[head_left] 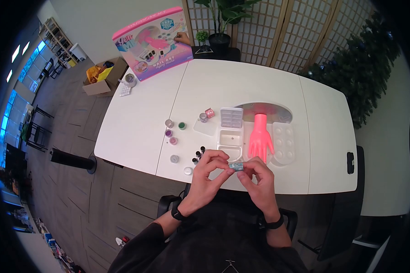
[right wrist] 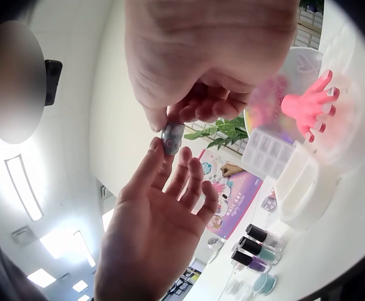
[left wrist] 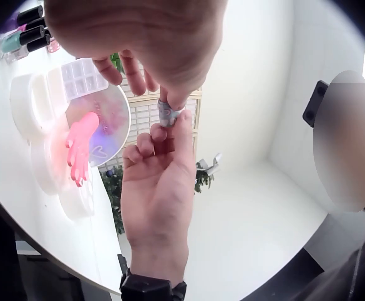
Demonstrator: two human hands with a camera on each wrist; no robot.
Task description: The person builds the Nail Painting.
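A small grey-blue cylinder with pale markings point(head_left: 236, 167) is held up over the table's near edge. My left hand point(head_left: 206, 181) pinches one end between thumb and fingertips, while my right hand point(head_left: 261, 183) grips the other end the same way. In the left wrist view the cylinder point(left wrist: 167, 115) shows between both sets of fingertips; the right wrist view shows its pale pattern point(right wrist: 172, 140) too. Just beyond the hands lies a pink model hand point(head_left: 260, 139) on a white base. Dark-capped nail polish bottles point(right wrist: 257, 246) stand near my left hand.
Left of the model hand are a white two-part tray point(head_left: 230, 137) and a clear compartment lid point(head_left: 231, 117). Several small jars, one green point(head_left: 182, 125), stand farther left. A white palette with round wells point(head_left: 284, 143) lies right. A nail art box point(head_left: 155, 43) stands at the back left.
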